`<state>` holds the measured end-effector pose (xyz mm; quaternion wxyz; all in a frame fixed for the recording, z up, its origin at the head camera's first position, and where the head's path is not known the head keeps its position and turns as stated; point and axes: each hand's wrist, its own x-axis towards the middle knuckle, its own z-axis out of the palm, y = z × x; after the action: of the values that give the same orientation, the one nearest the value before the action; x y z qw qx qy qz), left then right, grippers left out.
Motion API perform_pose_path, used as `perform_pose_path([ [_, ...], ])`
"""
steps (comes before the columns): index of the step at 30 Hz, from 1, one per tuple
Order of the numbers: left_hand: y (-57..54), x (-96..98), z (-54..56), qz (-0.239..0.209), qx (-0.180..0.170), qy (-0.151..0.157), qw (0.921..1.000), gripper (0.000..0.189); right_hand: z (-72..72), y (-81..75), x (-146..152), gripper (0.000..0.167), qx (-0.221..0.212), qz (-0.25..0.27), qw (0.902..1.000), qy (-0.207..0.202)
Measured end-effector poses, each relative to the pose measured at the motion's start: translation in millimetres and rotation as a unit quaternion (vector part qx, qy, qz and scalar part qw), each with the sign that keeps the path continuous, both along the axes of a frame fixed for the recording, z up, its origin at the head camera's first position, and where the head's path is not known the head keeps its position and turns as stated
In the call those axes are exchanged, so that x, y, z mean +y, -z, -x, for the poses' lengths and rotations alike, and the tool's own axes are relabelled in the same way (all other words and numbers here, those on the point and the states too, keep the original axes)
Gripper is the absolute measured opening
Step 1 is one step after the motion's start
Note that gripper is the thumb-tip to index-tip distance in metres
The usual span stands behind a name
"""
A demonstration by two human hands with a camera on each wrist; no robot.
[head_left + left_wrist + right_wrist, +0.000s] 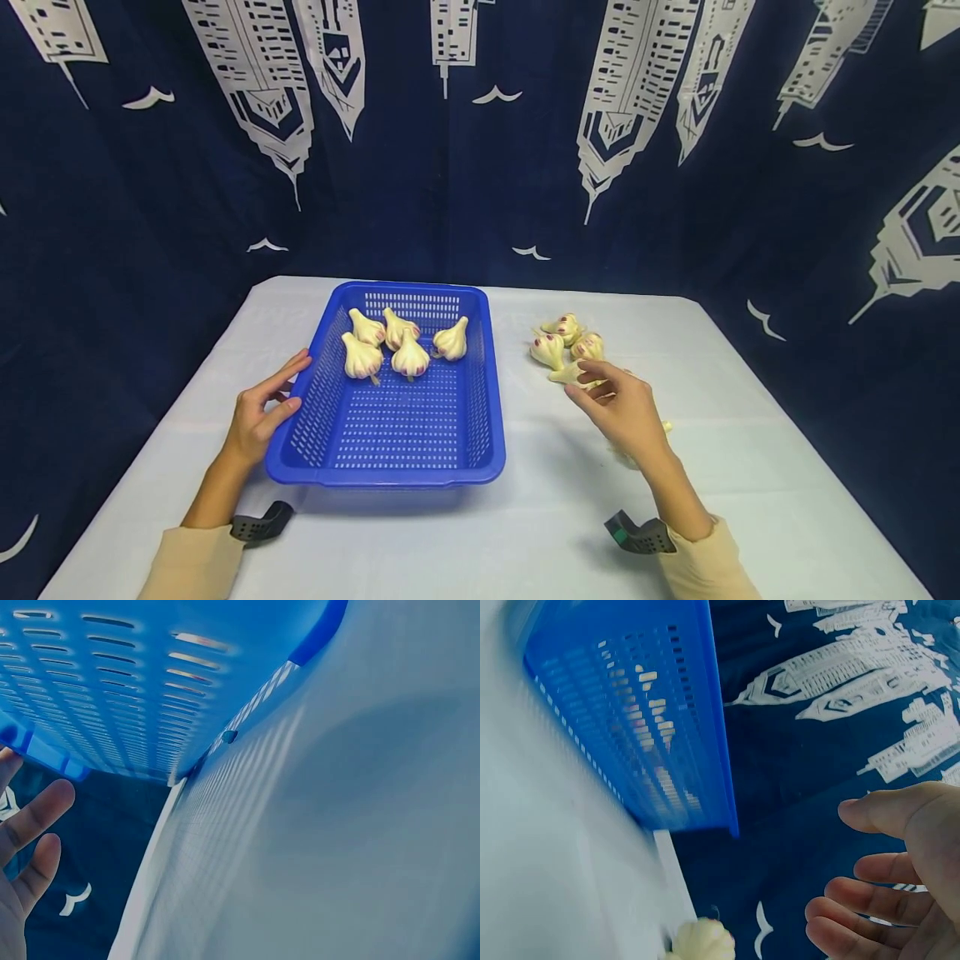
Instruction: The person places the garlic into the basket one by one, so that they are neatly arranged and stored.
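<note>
A blue plastic basket [386, 476] with slotted walls stands on the table, several garlic bulbs [409, 357] lying in its far half. My left hand [258, 417] is at the basket's left rim, its fingertips right at the edge and its fingers spread in the left wrist view. To the right of the basket, my right hand [618, 404] hovers over a small group of garlic bulbs [549, 351], thumb and fingers apart. The right wrist view shows no garlic within its fingers; one bulb [703, 941] shows low in that view.
Another garlic bulb [624, 456] is partly hidden under my right forearm. A white cloth covers the table [540, 533]. Behind its far edge hangs a dark blue curtain [450, 183] with white building prints. Each wrist wears a black strap mount [262, 523].
</note>
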<state>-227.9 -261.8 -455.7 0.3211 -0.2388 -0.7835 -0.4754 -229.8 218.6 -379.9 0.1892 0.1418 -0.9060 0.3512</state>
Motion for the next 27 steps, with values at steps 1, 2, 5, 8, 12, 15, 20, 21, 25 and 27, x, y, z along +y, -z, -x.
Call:
perform_pose_path([
  [1, -0.4, 0.3, 0.1, -0.003, -0.001, -0.001, 1.0000, 0.049, -0.8, 0.5, 3, 0.040, 0.000, -0.004, 1.0000, 0.003],
  [2, -0.8, 0.6, 0.0, -0.007, -0.002, -0.002, 1.0000, 0.049, -1.5, 0.9, 6, 0.039, 0.000, -0.007, 1.0000, 0.004],
  [5, -1.7, 1.5, -0.7, -0.016, -0.005, -0.005, 0.9998, 0.050, -2.7, 2.5, 16, 0.042, 0.001, -0.018, 0.9998, -0.004],
  [8, -1.2, 1.8, -1.0, -0.019, -0.005, -0.007, 0.9998, 0.049, -4.1, 4.3, 26, 0.045, -0.003, -0.028, 0.9996, -0.008],
  [12, 0.3, 1.8, -0.5, -0.021, -0.001, -0.005, 0.9998, 0.049, -6.2, 6.2, 39, 0.047, -0.010, -0.035, 0.9993, 0.010],
  [15, 0.9, 1.7, -1.0, -0.020, -0.001, -0.007, 0.9998, 0.049, -6.5, 6.4, 48, 0.047, -0.009, -0.041, 0.9988, 0.025],
  [20, -0.1, 2.0, -2.0, -0.019, -0.006, -0.011, 0.9998, 0.049, -8.0, 8.5, 62, 0.054, -0.036, -0.069, 0.9966, 0.027],
  [21, -0.2, 2.0, -2.1, -0.018, -0.007, -0.011, 0.9997, 0.049, -8.7, 9.9, 65, 0.055, -0.047, -0.077, 0.9955, 0.026],
  [25, -0.8, 2.3, -2.3, -0.018, -0.009, -0.009, 0.9998, 0.049, -12.5, 17.2, 75, 0.060, -0.087, -0.096, 0.9910, 0.032],
  [27, -0.7, 2.2, -2.1, -0.017, -0.009, -0.007, 0.9998, 0.049, -14.8, 20.6, 80, 0.063, -0.099, -0.099, 0.9891, 0.047],
])
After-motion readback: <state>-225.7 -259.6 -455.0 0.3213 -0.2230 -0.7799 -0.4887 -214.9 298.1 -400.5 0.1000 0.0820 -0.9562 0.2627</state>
